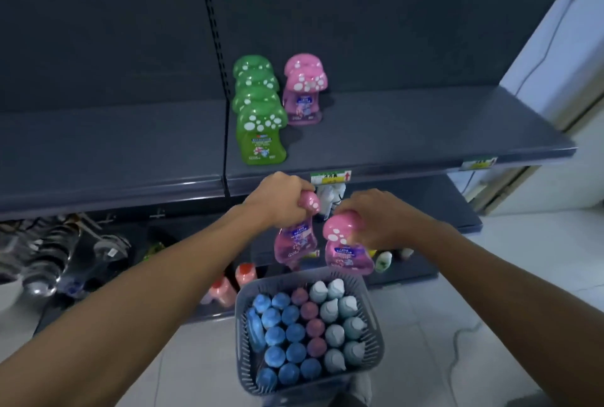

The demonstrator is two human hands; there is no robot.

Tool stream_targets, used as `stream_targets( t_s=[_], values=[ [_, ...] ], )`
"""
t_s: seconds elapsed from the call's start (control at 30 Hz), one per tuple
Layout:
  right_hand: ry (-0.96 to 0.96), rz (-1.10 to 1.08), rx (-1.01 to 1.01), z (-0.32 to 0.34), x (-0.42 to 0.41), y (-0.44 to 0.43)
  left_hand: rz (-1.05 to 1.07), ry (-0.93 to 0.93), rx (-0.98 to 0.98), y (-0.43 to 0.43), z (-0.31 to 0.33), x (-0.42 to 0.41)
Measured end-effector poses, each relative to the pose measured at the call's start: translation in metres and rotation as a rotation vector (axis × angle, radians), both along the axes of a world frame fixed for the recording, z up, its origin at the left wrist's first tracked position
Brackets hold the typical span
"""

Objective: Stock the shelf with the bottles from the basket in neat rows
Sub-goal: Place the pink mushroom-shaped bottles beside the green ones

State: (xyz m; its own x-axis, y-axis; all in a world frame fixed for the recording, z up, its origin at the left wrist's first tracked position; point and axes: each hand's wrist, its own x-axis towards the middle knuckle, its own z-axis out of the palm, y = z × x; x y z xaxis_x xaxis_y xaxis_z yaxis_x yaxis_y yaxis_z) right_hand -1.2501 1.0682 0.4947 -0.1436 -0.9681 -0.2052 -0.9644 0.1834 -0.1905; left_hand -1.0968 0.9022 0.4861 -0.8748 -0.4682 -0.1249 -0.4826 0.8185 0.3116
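Fingers (302, 189) of the left hand (281, 200) clenched from above over the spotted mushroom cap of the first pink bottle (295, 243); those of the right hand (376, 220) wrapped likewise round the cap of the second pink bottle (348, 253). Largest in view, the dark grey shelf (425, 132), running across the upper half, with a yellow-green price label (330, 176) on its front lip just beyond the left knuckles. On it, near the upright post, a row of green bottles (260, 112) standing one behind another, front to back, labels toward the camera; just beside it on the right, a shorter row of pink bottles (304, 89), also upright, set back from the front edge. Below the hands, a grey slatted basket (376, 334), packed with upright bottles seen cap-on: blue caps (281, 334) on the left, a line of dark pink caps (310, 311) down the middle, pale pointed tops (340, 318) on the right. Both held bottles in the air, side by side and close without clearly touching, above the basket's far rim, in front of and below the shelf lip. Long axis of each near vertical, cap up and base down; first tilted with its cap a little to the right, second with its cap a little to the left, printed labels facing the camera.
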Motion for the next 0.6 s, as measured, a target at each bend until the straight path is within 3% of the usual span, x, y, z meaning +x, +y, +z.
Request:
stream_targets(
  t_s=[0.2,0.37,0.6],
  values=[
    [-0.06,-0.005,-0.083,0.047,-0.003,0.003,-0.066,0.112,-0.116,-0.008,0.05,-0.012],
    [-0.093,-0.004,-0.116,0.075,-0.015,-0.007,-0.068,0.146,-0.098,-0.018,0.079,-0.026],
    [-0.283,-0.001,-0.23,0.106,-0.044,-0.035,-0.121,0.203,-0.183,-0.049,0.121,-0.065]
  ],
)
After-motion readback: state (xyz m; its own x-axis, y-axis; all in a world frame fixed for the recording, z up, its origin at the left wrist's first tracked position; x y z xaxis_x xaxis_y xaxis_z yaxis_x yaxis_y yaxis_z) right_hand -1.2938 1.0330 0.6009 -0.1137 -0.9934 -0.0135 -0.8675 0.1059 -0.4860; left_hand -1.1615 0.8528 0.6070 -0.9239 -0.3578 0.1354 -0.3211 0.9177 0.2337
